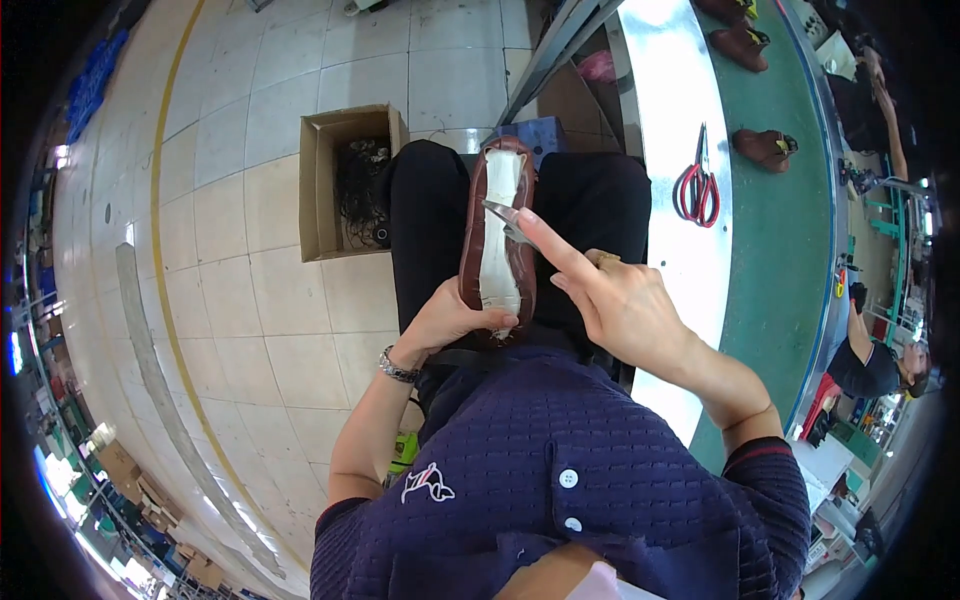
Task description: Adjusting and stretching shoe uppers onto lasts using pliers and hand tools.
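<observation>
A brown leather shoe [469,225] lies bottom up across my lap, its toe end away from me. Its white inner sole [500,255] shows, framed by the folded leather edges. My left hand [452,318] grips the near end, thumb pressed on the white bottom and fingers around the side. My right hand [625,305] is closed around small metal snips [503,211], index finger stretched along them. Their two blades stand apart over the middle of the sole; whether they touch it I cannot tell.
On the metal bench edge [675,60] at my right lie red-handled scissors [700,190]. Several brown shoes [765,148] stand on the green belt [755,240] beyond. A cardboard box [318,190] with dark stringy scraps sits on the tiled floor to the left. Other people work at far right.
</observation>
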### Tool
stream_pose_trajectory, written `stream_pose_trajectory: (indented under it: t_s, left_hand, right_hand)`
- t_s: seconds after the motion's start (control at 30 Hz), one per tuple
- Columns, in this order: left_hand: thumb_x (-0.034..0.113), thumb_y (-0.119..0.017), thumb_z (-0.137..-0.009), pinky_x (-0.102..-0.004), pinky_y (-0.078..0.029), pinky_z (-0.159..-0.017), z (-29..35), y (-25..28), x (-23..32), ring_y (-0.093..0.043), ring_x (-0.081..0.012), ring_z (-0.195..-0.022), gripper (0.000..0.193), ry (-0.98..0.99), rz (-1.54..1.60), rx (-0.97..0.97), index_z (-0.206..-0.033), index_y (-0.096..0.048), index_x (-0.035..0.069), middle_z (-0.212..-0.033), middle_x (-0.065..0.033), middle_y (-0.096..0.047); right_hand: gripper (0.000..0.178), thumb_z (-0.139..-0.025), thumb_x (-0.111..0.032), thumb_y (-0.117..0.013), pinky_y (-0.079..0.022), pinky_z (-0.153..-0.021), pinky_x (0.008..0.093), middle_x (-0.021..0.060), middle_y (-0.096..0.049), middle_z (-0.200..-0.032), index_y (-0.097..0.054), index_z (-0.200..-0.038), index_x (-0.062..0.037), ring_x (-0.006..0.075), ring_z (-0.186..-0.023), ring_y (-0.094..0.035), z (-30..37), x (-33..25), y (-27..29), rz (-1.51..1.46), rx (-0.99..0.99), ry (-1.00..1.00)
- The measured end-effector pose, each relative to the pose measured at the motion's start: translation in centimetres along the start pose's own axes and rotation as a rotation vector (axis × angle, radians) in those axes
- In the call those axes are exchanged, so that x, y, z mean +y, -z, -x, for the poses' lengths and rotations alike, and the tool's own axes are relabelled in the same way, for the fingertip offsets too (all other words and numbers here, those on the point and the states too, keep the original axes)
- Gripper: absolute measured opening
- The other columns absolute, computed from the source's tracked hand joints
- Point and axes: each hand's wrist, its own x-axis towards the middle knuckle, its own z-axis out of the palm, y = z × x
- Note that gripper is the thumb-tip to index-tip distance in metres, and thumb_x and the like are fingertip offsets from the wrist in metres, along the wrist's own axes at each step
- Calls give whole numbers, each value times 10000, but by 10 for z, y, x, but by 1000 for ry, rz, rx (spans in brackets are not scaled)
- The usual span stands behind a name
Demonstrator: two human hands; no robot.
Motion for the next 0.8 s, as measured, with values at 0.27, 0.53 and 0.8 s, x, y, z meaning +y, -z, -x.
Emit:
stream_pose_trajectory:
  t_s: [0.27, 0.53, 0.8]
  left_hand:
    - [36, -746, -799, -356, -362, -1090, -26, 25, 24, -435, -185, -1314, 1072, -75, 244, -91, -1558, -7, 205, -1500, -61, -344]
    - [183, -693, -896, -353, -503, -950, -56, 27, 59, -598, -176, -1101, 659, 193, 189, -32, -1451, -340, 133, -1269, -56, -575]
    - [79, -833, -722, -367, -315, -1115, -36, 0, 44, -351, -217, -1360, 1181, -252, -177, -65, -1554, 2, 150, -1509, -94, -298]
  right_hand:
    - [696, -910, -97, -558, -544, -549, 418, 182, -620, -695, -277, -1505, -324, 338, -582, -642, -12, 8, -5, 26, -21, -1]
    - [711, -914, -89, -557, -537, -564, 436, 179, -658, -747, -244, -1516, -303, 352, -659, -653, -38, 40, -15, 112, 87, -17]
    - [449, -1028, -281, -445, -490, -636, 296, 81, -641, -785, -418, -1425, -70, 141, -658, -615, 16, 51, 7, -1087, 422, -228]
